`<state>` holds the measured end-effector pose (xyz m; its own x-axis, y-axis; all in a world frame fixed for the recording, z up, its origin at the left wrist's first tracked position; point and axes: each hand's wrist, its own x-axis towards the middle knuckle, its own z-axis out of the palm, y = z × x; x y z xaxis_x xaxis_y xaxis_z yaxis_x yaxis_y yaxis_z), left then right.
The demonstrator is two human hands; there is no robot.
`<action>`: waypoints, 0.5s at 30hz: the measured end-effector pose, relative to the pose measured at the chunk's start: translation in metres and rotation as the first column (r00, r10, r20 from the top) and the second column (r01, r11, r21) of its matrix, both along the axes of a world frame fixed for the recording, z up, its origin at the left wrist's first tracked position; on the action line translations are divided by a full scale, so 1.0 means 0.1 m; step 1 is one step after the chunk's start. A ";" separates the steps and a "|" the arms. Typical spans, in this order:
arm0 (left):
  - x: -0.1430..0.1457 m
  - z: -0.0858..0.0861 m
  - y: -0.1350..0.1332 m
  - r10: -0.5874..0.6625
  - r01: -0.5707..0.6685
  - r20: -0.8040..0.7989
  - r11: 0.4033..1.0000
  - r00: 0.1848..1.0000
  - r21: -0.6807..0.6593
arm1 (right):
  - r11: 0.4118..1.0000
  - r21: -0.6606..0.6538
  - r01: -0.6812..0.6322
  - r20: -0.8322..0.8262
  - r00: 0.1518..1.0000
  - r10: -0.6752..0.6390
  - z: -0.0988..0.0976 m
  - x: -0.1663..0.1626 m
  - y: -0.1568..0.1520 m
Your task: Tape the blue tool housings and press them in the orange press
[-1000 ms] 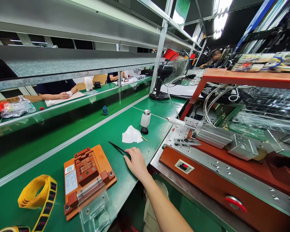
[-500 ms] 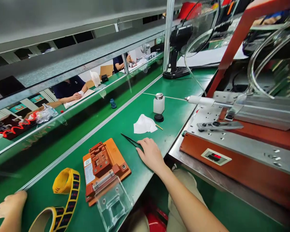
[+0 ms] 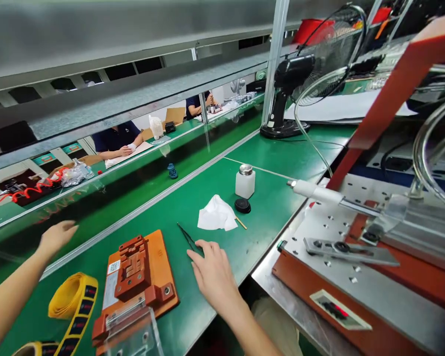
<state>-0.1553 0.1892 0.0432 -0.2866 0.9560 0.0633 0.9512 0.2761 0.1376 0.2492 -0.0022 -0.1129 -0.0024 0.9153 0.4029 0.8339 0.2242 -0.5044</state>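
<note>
My right hand [image 3: 212,271] rests flat on the green bench [image 3: 163,207], fingers stretched out over the near end of black tweezers [image 3: 186,236]. It holds nothing. My left hand [image 3: 56,236] hovers open and blurred over the bench's back rail at the left, empty. Between the hands lies an orange fixture [image 3: 135,278] with a clear hinged lid [image 3: 133,331]. A yellow label roll [image 3: 72,304] lies left of the fixture.
Beyond the tweezers lie a white wipe [image 3: 216,215], a thin stick [image 3: 240,223], a black cap [image 3: 242,205] and a white dispenser bottle [image 3: 244,181]. A red-and-steel press machine [image 3: 356,267] fills the right. A black fan [image 3: 292,84] stands behind. People sit beyond the shelf.
My left hand has risen from the bench's near left corner up towards the back rail. My right hand stays on the tweezers. The view has swung left and down.
</note>
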 end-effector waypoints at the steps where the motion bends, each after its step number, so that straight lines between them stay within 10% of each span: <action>1: 0.19 -0.06 0.22 -0.058 0.058 0.015 0.998 0.998 0.029 | 1.000 -0.006 0.012 -0.029 1.000 -0.012 -0.02 0.01 0.00; 10: 2.58 -0.54 1.98 -0.444 0.410 0.106 0.879 0.890 0.243 | 0.998 0.045 0.042 -0.197 0.980 -0.032 -0.19 0.03 0.06; 15: 3.20 -0.77 2.40 -0.405 0.330 0.215 0.891 0.889 0.312 | 0.994 0.066 0.084 -0.094 0.993 -0.077 -0.45 -0.03 0.16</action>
<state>0.1651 0.4290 -0.0340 0.0411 0.9547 0.2948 0.8927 -0.1676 0.4183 0.2458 0.0134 -0.1580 0.1099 0.8808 0.4606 0.8016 0.1954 -0.5650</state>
